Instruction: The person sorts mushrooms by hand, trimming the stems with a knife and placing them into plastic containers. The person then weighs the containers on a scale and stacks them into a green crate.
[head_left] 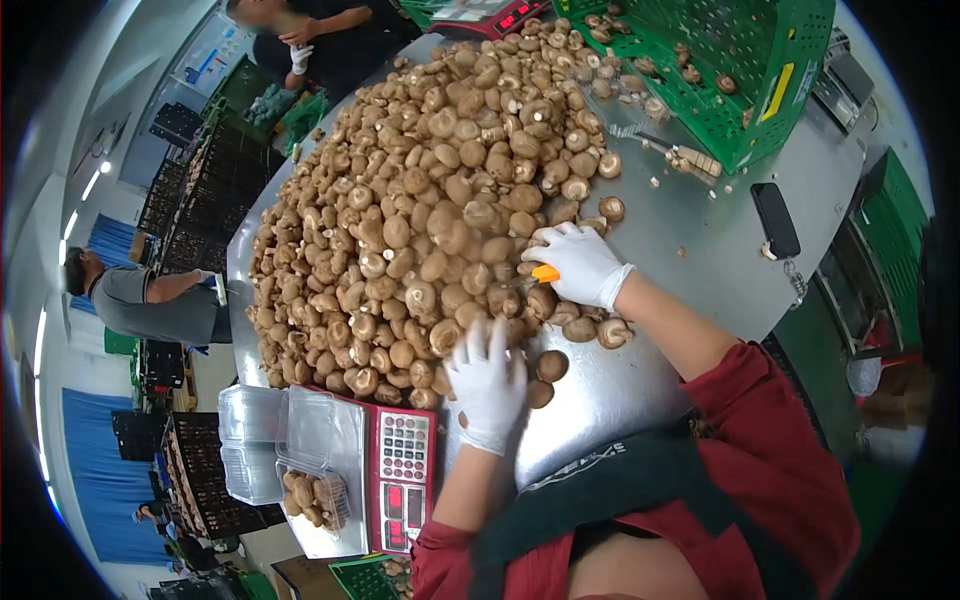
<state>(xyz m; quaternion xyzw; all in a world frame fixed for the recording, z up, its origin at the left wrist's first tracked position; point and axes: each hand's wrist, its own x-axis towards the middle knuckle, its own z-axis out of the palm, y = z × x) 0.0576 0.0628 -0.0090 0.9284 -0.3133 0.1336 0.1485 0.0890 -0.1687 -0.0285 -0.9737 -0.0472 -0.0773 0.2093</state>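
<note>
A large heap of brown shiitake mushrooms (400, 230) covers much of the steel table. My left hand (487, 385), in a white glove, lies at the near edge of the heap, its fingers stretched apart over the mushrooms and slightly blurred. My right hand (582, 268), gloved too, is closed around a small knife with an orange handle (545, 273). Its blade points left, low over the mushrooms. Two loose mushrooms (551, 366) lie on the metal between my hands.
A red scale (404, 470) carries a clear punnet of mushrooms (312, 500) beside stacked empty punnets (250, 440). Along the right are a tipped green crate (745, 90), a wooden-handled tool (695, 160) and a phone (775, 220). A person (330, 40) stands across the steel table (650, 215).
</note>
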